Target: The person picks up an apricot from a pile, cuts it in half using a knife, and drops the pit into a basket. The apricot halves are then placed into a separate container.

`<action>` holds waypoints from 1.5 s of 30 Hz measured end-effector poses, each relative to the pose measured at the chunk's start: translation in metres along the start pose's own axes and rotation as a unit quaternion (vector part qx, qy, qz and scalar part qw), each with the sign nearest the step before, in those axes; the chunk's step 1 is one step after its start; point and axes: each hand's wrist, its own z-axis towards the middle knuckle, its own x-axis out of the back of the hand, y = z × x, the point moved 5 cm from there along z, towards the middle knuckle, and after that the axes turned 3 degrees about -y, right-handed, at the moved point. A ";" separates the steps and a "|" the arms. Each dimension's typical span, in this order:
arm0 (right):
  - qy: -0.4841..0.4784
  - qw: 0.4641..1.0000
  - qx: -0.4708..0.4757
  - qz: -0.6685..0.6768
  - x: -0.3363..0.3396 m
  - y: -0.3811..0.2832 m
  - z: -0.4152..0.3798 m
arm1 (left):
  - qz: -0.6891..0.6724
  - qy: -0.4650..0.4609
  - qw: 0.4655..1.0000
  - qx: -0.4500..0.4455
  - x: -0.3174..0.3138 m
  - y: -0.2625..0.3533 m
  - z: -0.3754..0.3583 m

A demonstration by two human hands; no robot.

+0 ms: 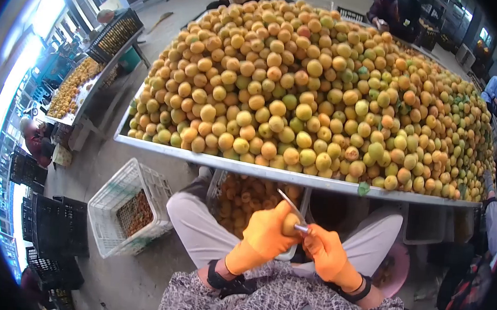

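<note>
In the head view, my left hand (263, 236), in an orange glove, has its fingers wrapped round an apricot (290, 223). My right hand (329, 254), gloved in orange too, grips a small knife (289, 202). Its blade slants up and to the left across the apricot and seems to touch it; how deep it sits cannot be made out. Both hands are close together above my lap. Below and beyond them, between my knees, cut apricots (243, 199) fill a crate. A big heap of whole apricots (299, 95) covers the metal-edged table (247, 167) in front.
A white plastic crate (97, 225) with reddish-brown bits stands on the floor to my left. Black crates (59, 222) are stacked farther left. By my right knee is a pink basin (400, 263). Other people work around the table, one with a hand (488, 182) at its right edge.
</note>
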 end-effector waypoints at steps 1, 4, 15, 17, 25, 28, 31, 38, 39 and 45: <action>0.003 0.999 0.024 -0.021 -0.001 0.005 -0.001 | -0.007 -0.008 1.000 0.013 -0.006 -0.005 -0.004; 0.023 0.999 0.020 -0.033 -0.001 0.024 0.004 | 0.052 0.020 0.998 -0.038 -0.001 -0.004 0.009; -0.118 0.905 -0.259 0.317 0.017 0.017 -0.005 | 0.162 0.122 0.951 -0.234 -0.013 -0.012 0.023; -0.147 0.878 -0.282 0.357 0.017 0.001 -0.017 | 0.043 0.134 0.973 -0.183 -0.012 -0.015 0.029; 0.188 0.981 0.014 0.035 0.083 0.009 -0.025 | -0.406 -0.075 0.910 -0.037 -0.029 -0.010 0.031; 0.233 0.972 0.005 -0.037 0.081 0.001 -0.036 | -0.488 -0.110 0.866 -0.004 -0.021 -0.007 0.028; 0.117 0.982 -0.023 0.149 0.054 0.004 -0.036 | -0.612 -0.128 0.778 -0.052 -0.027 -0.002 0.030; 0.035 0.958 -0.079 0.273 0.021 0.001 -0.033 | -0.755 -0.172 0.632 -0.022 -0.032 0.008 0.034; 0.025 0.957 -0.070 0.279 0.017 -0.001 -0.032 | -0.763 -0.183 0.620 -0.015 -0.032 0.011 0.033; 0.013 0.960 -0.062 0.273 0.006 0.002 -0.028 | -0.750 -0.139 0.646 -0.012 -0.032 0.020 0.030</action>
